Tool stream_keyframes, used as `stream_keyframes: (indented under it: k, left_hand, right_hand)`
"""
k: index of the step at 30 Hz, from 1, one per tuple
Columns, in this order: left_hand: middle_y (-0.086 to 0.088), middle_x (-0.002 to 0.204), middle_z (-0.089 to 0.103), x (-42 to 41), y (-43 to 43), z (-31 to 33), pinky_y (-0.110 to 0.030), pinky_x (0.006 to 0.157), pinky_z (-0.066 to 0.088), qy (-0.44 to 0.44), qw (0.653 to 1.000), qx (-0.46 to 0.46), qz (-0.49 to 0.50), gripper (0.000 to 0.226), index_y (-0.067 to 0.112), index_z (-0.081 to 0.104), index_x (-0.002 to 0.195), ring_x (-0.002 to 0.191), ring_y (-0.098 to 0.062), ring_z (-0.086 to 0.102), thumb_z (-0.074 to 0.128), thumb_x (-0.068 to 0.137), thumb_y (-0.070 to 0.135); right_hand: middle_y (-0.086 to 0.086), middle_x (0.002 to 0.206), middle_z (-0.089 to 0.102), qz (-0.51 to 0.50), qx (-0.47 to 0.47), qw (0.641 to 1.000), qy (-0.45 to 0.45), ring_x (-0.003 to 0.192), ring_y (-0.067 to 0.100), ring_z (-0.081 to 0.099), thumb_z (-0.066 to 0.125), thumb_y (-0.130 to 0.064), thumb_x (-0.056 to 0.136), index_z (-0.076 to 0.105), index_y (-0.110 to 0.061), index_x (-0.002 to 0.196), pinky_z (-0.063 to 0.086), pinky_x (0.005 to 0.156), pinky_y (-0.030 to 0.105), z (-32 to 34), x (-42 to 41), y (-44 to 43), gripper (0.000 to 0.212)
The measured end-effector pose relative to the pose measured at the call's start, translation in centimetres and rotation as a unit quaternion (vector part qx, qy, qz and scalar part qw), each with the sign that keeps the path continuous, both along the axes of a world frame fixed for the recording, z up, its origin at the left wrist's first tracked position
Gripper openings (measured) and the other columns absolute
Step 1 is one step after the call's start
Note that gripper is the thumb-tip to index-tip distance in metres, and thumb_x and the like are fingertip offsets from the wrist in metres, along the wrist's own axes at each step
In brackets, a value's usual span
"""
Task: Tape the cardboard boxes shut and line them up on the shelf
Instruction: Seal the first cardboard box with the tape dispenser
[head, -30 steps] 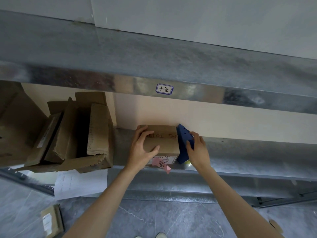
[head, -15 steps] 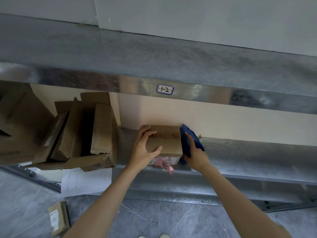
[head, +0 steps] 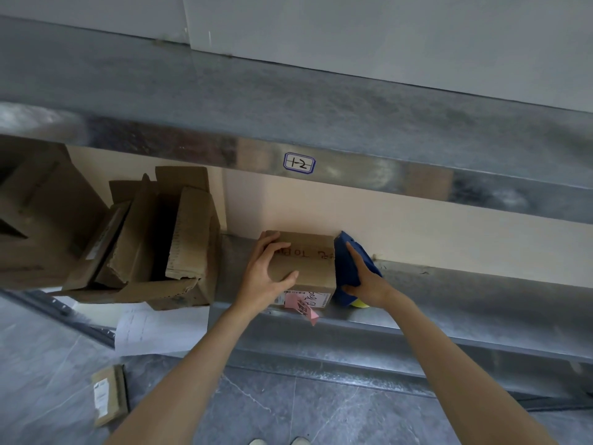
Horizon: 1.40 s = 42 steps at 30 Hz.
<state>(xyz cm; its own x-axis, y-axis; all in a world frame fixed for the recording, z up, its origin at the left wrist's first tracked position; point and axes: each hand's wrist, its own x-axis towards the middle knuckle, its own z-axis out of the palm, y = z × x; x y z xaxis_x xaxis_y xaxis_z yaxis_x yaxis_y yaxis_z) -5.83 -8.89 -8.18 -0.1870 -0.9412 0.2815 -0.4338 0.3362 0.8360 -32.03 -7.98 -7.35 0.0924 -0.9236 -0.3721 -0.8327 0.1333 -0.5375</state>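
1. Nearest the viewer, on the grey stone floor (head: 288, 406), the toes of two pale shoes (head: 300, 441) show at the bottom edge. A flat cardboard package (head: 109, 395) with a white label lies to the left
2. Two bare forearms reach from there to the front of a metal shelf (head: 465, 293). A white sheet of paper (head: 160, 329) hangs below the shelf's edge at the left
3. The left hand (head: 264, 277) grasps a small cardboard box (head: 308, 264) that stands on the shelf near its front edge. The fingers curl over the box's top left corner and the thumb lies on the near top edge
4. The box's top lies flat with dark handwriting across it; whether tape runs over it cannot be made out. A printed label covers the front face and a pink slip (head: 303, 308) hangs from it past the shelf edge
5. The right hand (head: 369, 285) grips a blue tape dispenser (head: 348, 261) held against the box's right side, forefinger laid straight along its body. A patch of yellow shows under the hand
6. Further left on the shelf sit open cartons (head: 167, 245), flaps up and torn, with a strip of bare metal between them and the small box
7. Behind runs a cream wall (head: 417, 226). Above it, the rim of the upper shelf (head: 288, 101) carries a blue-bordered label (head: 299, 163) hand-marked "1-2"
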Motion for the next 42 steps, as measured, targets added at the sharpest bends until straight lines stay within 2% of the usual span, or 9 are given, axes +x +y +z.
stream_keyframes:
  k: [5,11,17,22,27,31,33,37,42]
  left_hand:
    - [0.009,0.143,0.04,0.0,0.1,0.1,-0.018,0.116,0.024,0.0,1.0,-0.002,0.0,0.053,0.021,0.058,0.124,0.142,-0.005,0.028,0.073,0.076,0.038]
    - [0.008,0.143,0.041,0.0,0.1,0.1,-0.011,0.114,0.019,-0.004,1.0,-0.013,0.0,0.049,0.019,0.058,0.124,0.143,0.0,0.025,0.079,0.079,0.022]
    - [0.004,0.142,0.042,0.0,0.1,0.2,-0.013,0.114,0.022,-0.005,1.0,-0.021,-0.006,0.055,0.016,0.058,0.123,0.142,-0.005,0.029,0.068,0.076,0.043]
    - [0.003,0.144,0.041,0.1,-0.1,0.0,-0.012,0.115,0.02,-0.01,1.0,-0.025,-0.01,0.054,0.016,0.058,0.123,0.142,-0.001,0.025,0.068,0.077,0.042]
    - [0.002,0.144,0.041,0.1,-0.1,-0.1,-0.011,0.114,0.02,-0.003,1.0,-0.029,-0.011,0.053,0.015,0.059,0.123,0.143,-0.002,0.026,0.069,0.078,0.042]
    - [0.002,0.145,0.04,0.2,-0.2,-0.1,-0.012,0.114,0.021,-0.005,0.999,-0.033,-0.017,0.053,0.015,0.059,0.123,0.143,-0.003,0.027,0.069,0.078,0.042]
    - [0.003,0.145,0.039,0.3,-0.1,-0.1,-0.011,0.114,0.02,-0.004,0.999,-0.031,-0.018,0.053,0.016,0.058,0.123,0.142,-0.002,0.026,0.069,0.079,0.043]
    - [0.005,0.146,0.039,0.3,-0.2,-0.3,-0.016,0.116,0.022,-0.002,1.0,-0.024,-0.019,0.053,0.018,0.058,0.124,0.144,-0.008,0.027,0.069,0.079,0.044]
    - [0.007,0.145,0.039,0.2,-0.2,-0.4,-0.02,0.117,0.023,0.003,1.0,-0.021,-0.016,0.053,0.02,0.058,0.124,0.144,-0.008,0.027,0.069,0.079,0.044]
  right_hand:
    - [0.014,0.157,0.024,0.009,0.01,1.0,-0.021,0.118,0.045,0.052,0.065,-0.01,0.09,-0.017,-0.042,0.149,0.05,0.093,0.052,0.3,-0.3,-0.4,0.106]
    - [0.033,0.108,0.063,0.049,0.006,0.999,-0.022,0.083,0.046,0.064,0.06,-0.009,0.092,-0.024,-0.062,0.132,0.052,0.063,0.041,-1.2,-0.3,0.0,0.107]
    - [0.032,0.095,0.065,0.051,0.022,0.998,-0.018,0.079,0.043,0.065,0.06,-0.005,0.091,-0.016,-0.048,0.148,0.055,0.069,0.045,-1.7,0.1,-0.4,0.104]
    - [0.029,0.121,0.058,0.055,0.056,0.997,-0.027,0.093,0.043,0.062,0.062,-0.007,0.086,-0.008,-0.053,0.147,0.054,0.075,0.046,0.1,-0.6,-1.0,0.104]
    - [0.01,0.154,0.028,0.075,0.074,0.993,-0.05,0.118,0.037,0.051,0.062,-0.003,0.087,-0.004,-0.046,0.15,0.05,0.094,0.05,1.1,-0.5,-1.1,0.101]
    - [0.009,0.153,0.027,0.053,0.038,0.995,-0.076,0.115,0.038,0.052,0.063,-0.003,0.088,0.003,-0.04,0.15,0.051,0.088,0.047,0.5,-0.2,-0.5,0.094]
    - [0.013,0.15,0.037,0.046,0.009,0.997,-0.065,0.114,0.032,0.055,0.063,-0.012,0.092,0.005,-0.038,0.151,0.053,0.087,0.039,-0.1,0.2,0.0,0.087]
    - [0.017,0.134,0.055,-0.023,-0.059,0.997,-0.039,0.106,0.036,0.059,0.058,-0.014,0.095,0.017,-0.038,0.149,0.054,0.086,0.045,-0.2,0.5,0.4,0.073]
    - [0.016,0.125,0.059,-0.021,-0.039,0.999,0.009,0.096,0.035,0.061,0.062,-0.01,0.09,0.029,-0.035,0.142,0.054,0.073,0.041,0.1,0.5,1.1,0.067]
